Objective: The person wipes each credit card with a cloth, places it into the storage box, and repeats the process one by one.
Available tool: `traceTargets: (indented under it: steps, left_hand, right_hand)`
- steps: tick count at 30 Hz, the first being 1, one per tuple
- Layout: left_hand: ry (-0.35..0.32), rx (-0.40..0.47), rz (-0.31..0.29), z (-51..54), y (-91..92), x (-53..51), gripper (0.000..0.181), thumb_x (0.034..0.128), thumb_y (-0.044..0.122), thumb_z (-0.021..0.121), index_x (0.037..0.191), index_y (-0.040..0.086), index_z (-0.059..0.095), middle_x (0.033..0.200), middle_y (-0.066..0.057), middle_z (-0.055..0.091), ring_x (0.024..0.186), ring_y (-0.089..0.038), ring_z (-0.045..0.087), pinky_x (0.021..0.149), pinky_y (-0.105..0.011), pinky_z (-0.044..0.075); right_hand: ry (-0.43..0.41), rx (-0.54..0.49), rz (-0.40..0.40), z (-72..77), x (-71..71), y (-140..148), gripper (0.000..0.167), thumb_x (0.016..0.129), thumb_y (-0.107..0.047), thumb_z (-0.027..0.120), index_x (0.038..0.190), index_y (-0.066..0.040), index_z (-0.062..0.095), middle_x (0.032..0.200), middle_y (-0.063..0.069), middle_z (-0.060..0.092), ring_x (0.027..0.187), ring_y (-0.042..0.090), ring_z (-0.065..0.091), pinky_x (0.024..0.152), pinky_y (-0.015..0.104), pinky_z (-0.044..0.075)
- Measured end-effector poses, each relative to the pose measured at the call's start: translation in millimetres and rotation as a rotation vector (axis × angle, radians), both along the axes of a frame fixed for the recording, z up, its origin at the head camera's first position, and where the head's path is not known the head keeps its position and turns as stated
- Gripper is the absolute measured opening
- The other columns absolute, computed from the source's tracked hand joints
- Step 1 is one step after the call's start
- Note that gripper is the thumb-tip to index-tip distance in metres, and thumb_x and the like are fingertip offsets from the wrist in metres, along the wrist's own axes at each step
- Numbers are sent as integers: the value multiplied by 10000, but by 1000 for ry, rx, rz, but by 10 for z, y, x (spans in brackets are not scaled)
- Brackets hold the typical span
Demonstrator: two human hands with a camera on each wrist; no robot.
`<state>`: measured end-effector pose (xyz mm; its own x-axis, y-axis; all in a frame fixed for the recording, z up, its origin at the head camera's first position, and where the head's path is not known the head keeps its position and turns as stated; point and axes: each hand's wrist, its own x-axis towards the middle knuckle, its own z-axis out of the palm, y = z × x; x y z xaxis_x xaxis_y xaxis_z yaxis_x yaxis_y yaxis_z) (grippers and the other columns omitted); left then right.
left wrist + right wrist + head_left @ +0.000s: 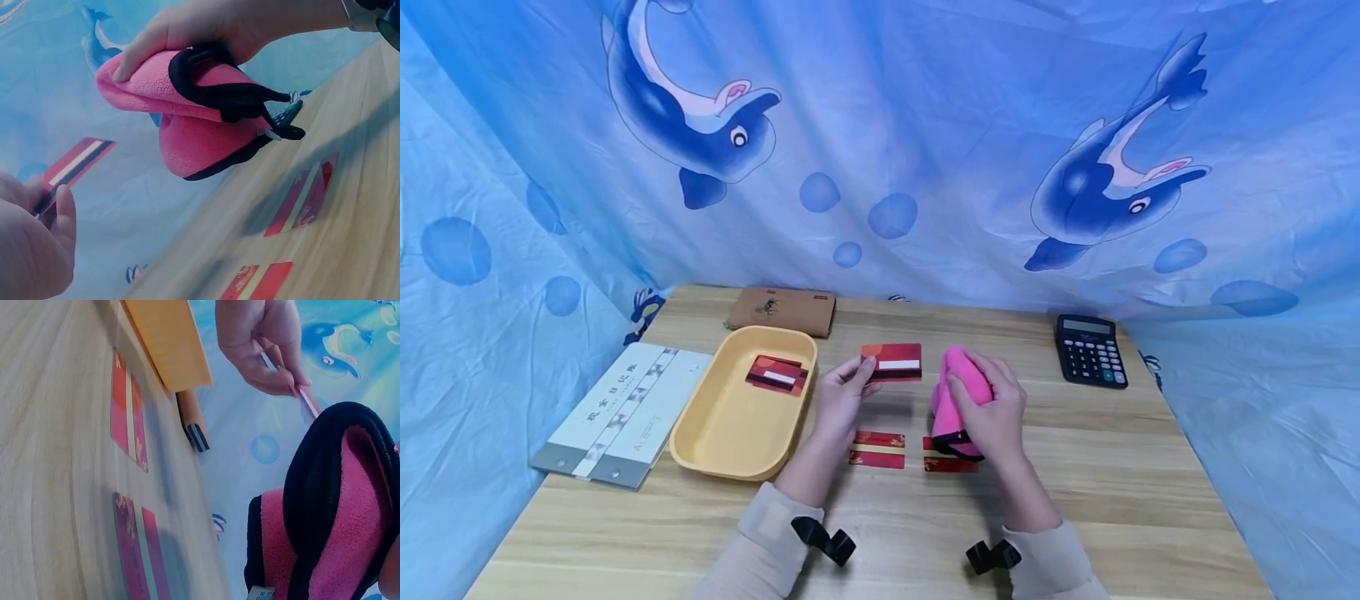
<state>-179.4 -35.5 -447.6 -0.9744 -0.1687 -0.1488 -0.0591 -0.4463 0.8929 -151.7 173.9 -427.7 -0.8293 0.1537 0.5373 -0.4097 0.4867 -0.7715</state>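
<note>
My left hand [841, 398] pinches a red bank card [901, 352] with a white strip and a dark stripe, raised above the table. My right hand [1002, 410] grips a folded pink cloth [950, 406] with black edging, a short way right of the card and apart from it. In the left wrist view the cloth [206, 147] hangs in folds below the fingers. Beneath the hands, two red cards with pale stripes lie on the table: a left card [877, 460] and a right card [951, 466], partly covered by the cloth in the head view.
Left of my hands stands a yellow tray [730, 446] with red cards [775, 373] inside, overlapping. A brown wallet [790, 311] lies behind it, and a white-and-grey notebook [625, 408] to its left. A black calculator [1091, 351] sits at the back right, near the blue curtain [895, 125].
</note>
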Motion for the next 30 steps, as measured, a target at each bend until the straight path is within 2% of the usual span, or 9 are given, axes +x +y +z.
traceTargets:
  steps: [3,7,10,14,18,21,25,30]
  left_hand:
    - [45,20,-25,52,-1,23,345,1000,90,644,1278,-114,625,1189,-241,637,817,-168,738,794,-269,621]
    - [82,-30,-79,138,-3,60,324,1008,49,614,1290,-111,618,1273,-294,605,924,-255,744,836,-310,614]
    - [92,-85,-111,194,1,75,311,989,26,636,1283,-77,640,1230,-269,651,936,-266,745,821,-327,620]
    - [115,-123,-131,243,28,99,322,966,4,659,1282,-54,643,1141,-227,705,934,-276,746,792,-338,629]
    - [159,-144,-183,228,85,120,313,967,-34,634,1278,-67,629,1124,-236,710,948,-258,740,818,-342,625]
    - [195,-213,-202,176,114,129,305,983,-62,575,1283,-57,633,1151,-219,712,975,-211,723,845,-316,619]
    - [222,-279,-191,147,107,141,343,983,-73,523,1300,-25,645,1187,-175,713,1009,-174,705,867,-267,600]
    - [234,-182,-198,183,79,154,311,989,-70,558,1295,-85,606,1169,-252,695,989,-245,731,869,-330,611]
  right_hand:
    - [56,46,11,26,16,-35,410,848,-91,813,1245,-87,714,1130,68,675,922,187,620,627,251,567]
    - [157,113,32,44,9,-79,413,812,-77,829,1212,-57,727,1099,98,691,890,213,646,604,266,547]
    - [198,145,34,67,-15,-113,408,814,-89,827,1208,-51,729,1076,105,688,851,220,646,572,284,540]
    - [169,177,-1,99,-49,-189,423,830,-131,828,1237,-82,724,1070,91,677,827,205,621,556,310,513]
    - [142,221,-24,97,-52,-346,419,839,-161,826,1242,-106,726,1079,83,682,804,200,620,559,317,495]
    - [175,261,40,85,-13,-503,413,843,-181,817,1236,-94,726,1085,86,684,775,200,628,546,310,507]
    - [236,300,98,100,28,-644,400,848,-193,812,1220,-75,727,1070,86,674,754,196,631,536,299,528]
    - [249,315,-32,131,-31,-566,386,837,-169,819,1197,-60,735,1042,111,678,728,231,638,524,344,540]
